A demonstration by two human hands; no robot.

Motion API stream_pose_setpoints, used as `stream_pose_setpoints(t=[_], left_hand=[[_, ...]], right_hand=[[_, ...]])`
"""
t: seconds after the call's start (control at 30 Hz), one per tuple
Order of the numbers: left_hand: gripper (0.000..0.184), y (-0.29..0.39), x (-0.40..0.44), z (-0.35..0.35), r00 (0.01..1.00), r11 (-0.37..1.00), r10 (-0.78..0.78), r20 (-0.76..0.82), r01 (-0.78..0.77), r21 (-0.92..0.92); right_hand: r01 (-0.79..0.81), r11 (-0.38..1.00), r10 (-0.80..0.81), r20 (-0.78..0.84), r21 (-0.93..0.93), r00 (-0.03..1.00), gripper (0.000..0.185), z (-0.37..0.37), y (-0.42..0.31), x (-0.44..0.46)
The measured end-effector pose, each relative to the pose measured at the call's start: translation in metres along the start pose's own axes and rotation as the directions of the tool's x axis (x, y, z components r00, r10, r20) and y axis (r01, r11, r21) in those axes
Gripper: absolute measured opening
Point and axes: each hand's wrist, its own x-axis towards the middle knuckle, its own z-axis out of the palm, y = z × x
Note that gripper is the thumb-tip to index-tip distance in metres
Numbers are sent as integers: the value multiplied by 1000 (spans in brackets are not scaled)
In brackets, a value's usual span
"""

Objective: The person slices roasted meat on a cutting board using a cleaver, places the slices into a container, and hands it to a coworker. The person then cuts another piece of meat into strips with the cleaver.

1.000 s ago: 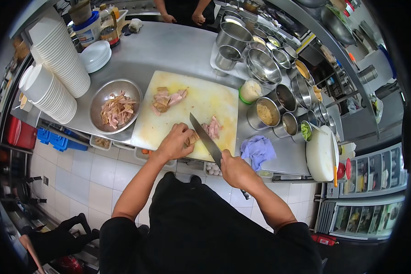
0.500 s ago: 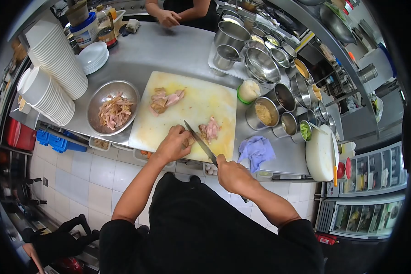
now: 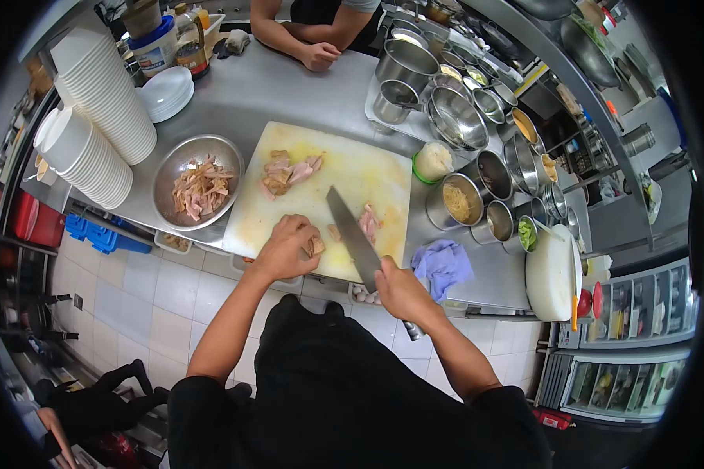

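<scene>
My right hand grips the handle of a wide-bladed knife, its flat side showing and its tip pointing up and left over the cutting board. At the board's front edge, my left hand is closed on a brown-skinned piece of meat. Sliced pink meat lies just right of the blade, partly hidden by it. Farther back on the board are larger pieces of meat. A steel bowl of sliced meat stands left of the board.
Stacked white tubs and plates stand at the left. Several steel pots crowd the right side, near a purple cloth. Across the counter rests another person's forearm; another person is at lower left.
My left hand has drawn slightly left with the meat, apart from the knife. The blade has turned to show its flat side. The person opposite now leans on the counter.
</scene>
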Motion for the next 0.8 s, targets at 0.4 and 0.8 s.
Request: stream_pose_setpoints(t=[0.4, 0.8], left_hand=[[24, -15, 51, 36, 979, 992, 99, 176, -112, 62], [10, -8, 59, 38, 933, 649, -293, 208, 354, -674]], right_hand=[[1, 1000, 0, -93, 11, 996, 23, -19, 17, -19], [-99, 995, 100, 69, -7, 993, 31, -13, 20, -11]])
